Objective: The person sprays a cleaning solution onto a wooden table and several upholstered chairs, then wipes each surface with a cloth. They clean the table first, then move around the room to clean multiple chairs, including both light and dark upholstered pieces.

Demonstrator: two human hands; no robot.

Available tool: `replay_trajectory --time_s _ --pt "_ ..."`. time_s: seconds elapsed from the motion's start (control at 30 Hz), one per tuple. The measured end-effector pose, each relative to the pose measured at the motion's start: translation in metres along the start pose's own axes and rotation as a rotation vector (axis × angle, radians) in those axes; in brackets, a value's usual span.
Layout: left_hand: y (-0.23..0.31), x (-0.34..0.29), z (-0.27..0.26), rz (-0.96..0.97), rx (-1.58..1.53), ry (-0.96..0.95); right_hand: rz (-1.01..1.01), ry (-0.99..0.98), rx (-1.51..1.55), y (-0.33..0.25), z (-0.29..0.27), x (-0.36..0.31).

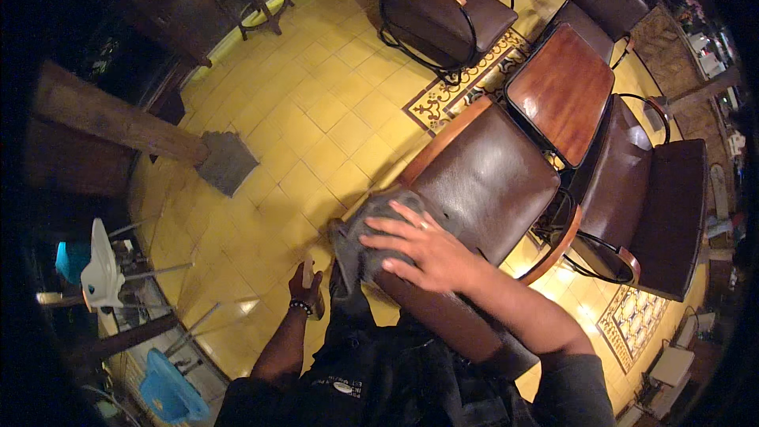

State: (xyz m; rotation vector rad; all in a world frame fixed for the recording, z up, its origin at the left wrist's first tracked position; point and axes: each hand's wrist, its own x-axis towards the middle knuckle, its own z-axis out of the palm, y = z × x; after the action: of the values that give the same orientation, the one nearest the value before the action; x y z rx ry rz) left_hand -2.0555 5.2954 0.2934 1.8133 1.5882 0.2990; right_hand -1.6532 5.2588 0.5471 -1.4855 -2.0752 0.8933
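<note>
A brown leather-look armchair [486, 178] with curved wooden armrests stands right in front of me, its backrest [455, 320] nearest my body. A crumpled dark grey cloth [360, 257] lies over the backrest's top left end. My right hand [419, 249], a ring on one finger, presses flat on this cloth with its fingers spread. Lower to the left, my left hand [308, 289], with a beaded bracelet at the wrist, hangs beside the chair. Its fingers seem curled round a small tan thing that I cannot make out.
A wooden-topped table [563, 87] stands beyond the seat, with more brown armchairs [447, 12] around it. At the left are a wooden post [118, 115] on a grey stone base [227, 162], a white chair [101, 269] and a blue chair [170, 387]. Yellow tiles [316, 103] cover the floor.
</note>
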Motion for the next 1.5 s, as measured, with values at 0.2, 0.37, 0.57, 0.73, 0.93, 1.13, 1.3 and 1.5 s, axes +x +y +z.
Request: replay_trajectory --time_s 0.2,0.37,0.57,0.73,0.93,1.13,1.3,1.5 --pt "-0.024 0.127 -0.019 -0.096 -0.32 -0.014 0.586 -0.39 0.52 0.133 0.03 0.125" --pt "-0.068 0.244 -0.077 0.111 -0.185 -0.015 0.51 -0.501 0.313 0.255 0.104 0.128" --pt "-0.098 0.332 -0.155 -0.029 0.0 -0.127 1.251 0.222 0.125 0.258 0.085 0.134" --pt "-0.099 0.391 -0.162 0.005 0.196 -0.277 1.176 1.003 0.059 0.231 0.019 0.129" --pt "-0.043 0.486 -0.089 0.142 0.085 -0.405 1.062 0.45 -0.444 0.241 0.069 0.164" --pt "0.127 0.569 -0.025 0.429 0.172 -0.622 1.296 0.911 -0.458 0.351 0.012 0.164" --pt "0.26 0.626 0.009 0.675 0.15 -0.673 1.383 0.887 -0.264 0.444 -0.082 0.147" --pt "0.354 0.682 0.012 0.576 0.338 -0.693 1.347 1.078 -0.171 0.366 -0.052 0.16"
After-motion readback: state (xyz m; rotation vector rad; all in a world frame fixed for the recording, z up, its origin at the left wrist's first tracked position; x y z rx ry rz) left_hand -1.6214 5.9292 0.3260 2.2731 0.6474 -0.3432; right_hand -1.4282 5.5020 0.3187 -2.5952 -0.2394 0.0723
